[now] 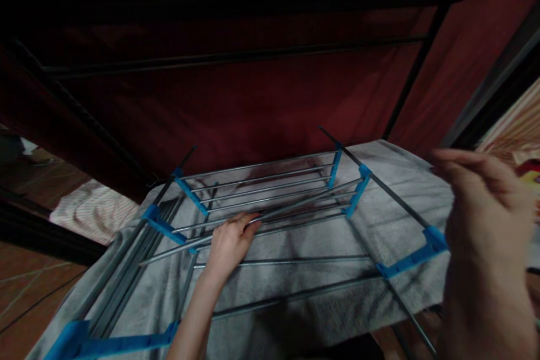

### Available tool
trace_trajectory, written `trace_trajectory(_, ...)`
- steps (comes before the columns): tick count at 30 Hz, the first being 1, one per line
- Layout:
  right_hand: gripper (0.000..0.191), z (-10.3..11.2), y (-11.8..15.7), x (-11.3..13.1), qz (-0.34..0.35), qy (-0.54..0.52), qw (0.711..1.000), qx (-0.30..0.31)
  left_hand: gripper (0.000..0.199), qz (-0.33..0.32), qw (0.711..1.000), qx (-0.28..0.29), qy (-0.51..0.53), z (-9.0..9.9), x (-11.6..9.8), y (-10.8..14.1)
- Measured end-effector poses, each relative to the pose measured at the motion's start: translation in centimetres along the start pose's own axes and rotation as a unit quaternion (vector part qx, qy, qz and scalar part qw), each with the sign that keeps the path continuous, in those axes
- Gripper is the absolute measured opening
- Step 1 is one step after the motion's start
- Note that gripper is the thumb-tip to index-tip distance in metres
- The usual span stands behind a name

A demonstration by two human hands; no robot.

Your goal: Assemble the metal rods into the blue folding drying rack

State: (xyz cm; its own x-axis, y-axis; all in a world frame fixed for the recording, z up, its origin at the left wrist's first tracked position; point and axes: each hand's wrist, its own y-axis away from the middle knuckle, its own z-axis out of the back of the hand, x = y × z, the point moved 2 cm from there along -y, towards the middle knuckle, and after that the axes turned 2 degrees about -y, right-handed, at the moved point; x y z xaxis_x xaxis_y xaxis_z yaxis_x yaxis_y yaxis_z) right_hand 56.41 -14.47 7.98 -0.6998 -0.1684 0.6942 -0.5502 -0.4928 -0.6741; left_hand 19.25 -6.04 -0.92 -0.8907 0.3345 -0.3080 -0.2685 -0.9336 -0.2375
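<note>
My left hand is closed around a loose-angled grey metal rod. The rod slants across a rack frame of parallel grey tubes and blue plastic brackets; its left end sticks out past a blue bracket, and its right end lies near another blue bracket. Raised at the right, my right hand is smeared by motion, so its fingers are unclear. It is apart from the frame, beside and above the right front bracket.
Several more grey tubes lie bunched at the left, above a blue bracket in front. A grey cloth lies under the frame. Behind stands a dark red panel with dark bars. Striped fabric shows at the left.
</note>
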Motion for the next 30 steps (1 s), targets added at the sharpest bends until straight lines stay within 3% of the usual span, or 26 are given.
trace_trajectory(4,0.032,-2.7,-0.4,-3.0,-0.023,0.106,0.987,0.121,0.036,-0.007,1.0,-0.01,-0.011,0.3,0.1,-0.5)
trace_trajectory(7,0.044,-4.8,0.3,-4.4,-0.033,0.257,0.942,0.213,0.038,-0.027,0.999,-0.025,-0.013,0.3,0.4,-0.7)
trace_trajectory(11,0.049,-6.2,1.1,-5.0,-0.072,0.356,0.878,0.311,0.04,-0.051,0.998,-0.033,-0.011,0.4,0.8,-1.0)
trace_trajectory(23,0.051,-6.0,1.3,-4.9,-0.061,0.373,0.865,0.33,0.045,-0.082,0.996,-0.032,0.0,0.3,1.2,-1.2)
trace_trajectory(30,0.051,-6.0,1.4,-4.8,-0.042,0.376,0.867,0.323,0.049,-0.086,0.996,-0.026,0.01,-0.8,2.0,-1.2)
